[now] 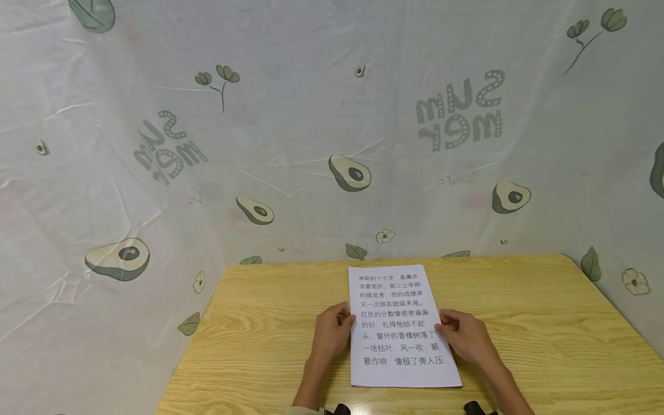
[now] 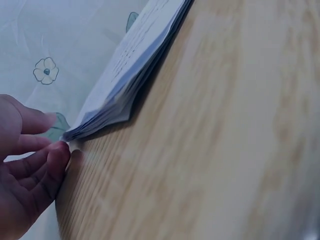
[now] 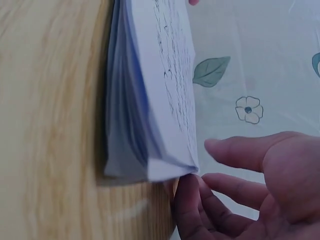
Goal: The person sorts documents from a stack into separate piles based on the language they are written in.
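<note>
**K:** Checking hand pose, left to right. Left hand [image 1: 330,336] sits at the left edge of the paper stack [image 1: 400,328], fingers loosely curled, fingertips [image 2: 59,151] touching the stack's edge. Thumb lies just over the top sheet — whether it actually pinches, can't tell. Right hand [image 1: 465,337] mirrors it on the right edge, fingers relaxed, fingertips [image 3: 186,187] against the stack's corner, thumb hovering near the top sheet.

**M:** Hands together or apart?

**K:** Apart, stack between them. Neither is clamped on it as far as I can see.

**M:** Where's the stack?

**K:** Flat on the wooden table [image 1: 259,340], roughly mid-width, long side running away from the person, printed side up. Far edge stops just short of the table's back edge; near edge sits near the front.

**M:** Room around it?

**K:** Bare wood on both sides, wider on the right. Avocado-print cloth [image 1: 155,173] walls in the back and both sides of the table.

**M:** Anything the wrist views add?

**K:** Yes — head view reads as a single printed page. Left wrist view shows many sheets, edges fanned and slightly lifted off the wood [image 2: 225,125]. Right wrist view shows the same thickness at the stack [image 3: 150,110], layers splayed at the corner. Printed text is legible only from the head camera.
</note>
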`<state>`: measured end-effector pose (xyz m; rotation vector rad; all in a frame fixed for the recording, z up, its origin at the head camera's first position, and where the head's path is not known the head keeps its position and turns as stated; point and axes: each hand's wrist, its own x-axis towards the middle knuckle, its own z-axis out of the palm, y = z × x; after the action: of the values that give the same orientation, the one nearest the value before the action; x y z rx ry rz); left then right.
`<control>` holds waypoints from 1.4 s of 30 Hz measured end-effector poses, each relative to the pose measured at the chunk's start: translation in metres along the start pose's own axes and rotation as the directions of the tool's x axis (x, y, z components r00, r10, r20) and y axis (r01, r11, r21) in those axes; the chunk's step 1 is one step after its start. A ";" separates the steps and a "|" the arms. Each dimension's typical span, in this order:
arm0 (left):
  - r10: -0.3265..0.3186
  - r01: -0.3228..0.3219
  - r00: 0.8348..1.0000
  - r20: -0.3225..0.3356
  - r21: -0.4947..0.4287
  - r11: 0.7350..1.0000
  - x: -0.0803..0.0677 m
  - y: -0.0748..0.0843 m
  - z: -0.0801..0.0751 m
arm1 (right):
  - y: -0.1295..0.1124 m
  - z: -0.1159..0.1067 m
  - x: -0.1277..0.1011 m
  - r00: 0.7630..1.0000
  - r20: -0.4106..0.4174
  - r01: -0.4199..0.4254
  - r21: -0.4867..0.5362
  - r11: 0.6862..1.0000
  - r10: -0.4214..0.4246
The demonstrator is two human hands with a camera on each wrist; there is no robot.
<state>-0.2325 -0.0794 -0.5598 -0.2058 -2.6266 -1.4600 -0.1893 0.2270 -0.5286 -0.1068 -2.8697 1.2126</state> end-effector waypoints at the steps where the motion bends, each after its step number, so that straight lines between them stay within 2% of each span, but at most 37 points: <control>1: 0.000 0.000 1.000 0.000 0.011 1.000 0.000 0.000 0.000 | 0.000 0.001 0.000 1.000 -0.003 -0.002 -0.002 1.000 0.002; 8: 0.031 -0.031 1.000 0.001 0.082 0.996 -0.002 0.001 0.002 | -0.002 0.006 0.000 1.000 -0.011 -0.012 -0.027 1.000 0.012; 17: 0.004 -0.003 1.000 -0.009 0.093 0.996 -0.001 0.005 0.003 | -0.006 0.004 0.001 1.000 -0.020 -0.009 -0.046 0.999 0.008; 29: -0.011 0.011 1.000 -0.019 0.043 0.999 -0.003 0.007 0.002 | -0.011 0.008 -0.006 0.996 -0.082 0.034 -0.036 0.999 -0.037; 36: -0.001 0.001 1.000 -0.008 0.012 1.000 -0.003 0.007 0.003 | -0.011 0.009 -0.005 0.994 -0.105 0.012 -0.015 1.000 -0.013; 42: 0.013 -0.013 1.000 -0.009 0.009 1.000 -0.003 0.006 0.004 | -0.010 0.010 -0.004 0.996 -0.094 -0.001 0.007 1.000 0.002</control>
<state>-0.2288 -0.0733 -0.5573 -0.2141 -2.6194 -1.4408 -0.1859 0.2128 -0.5283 -0.1613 -2.7853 1.1837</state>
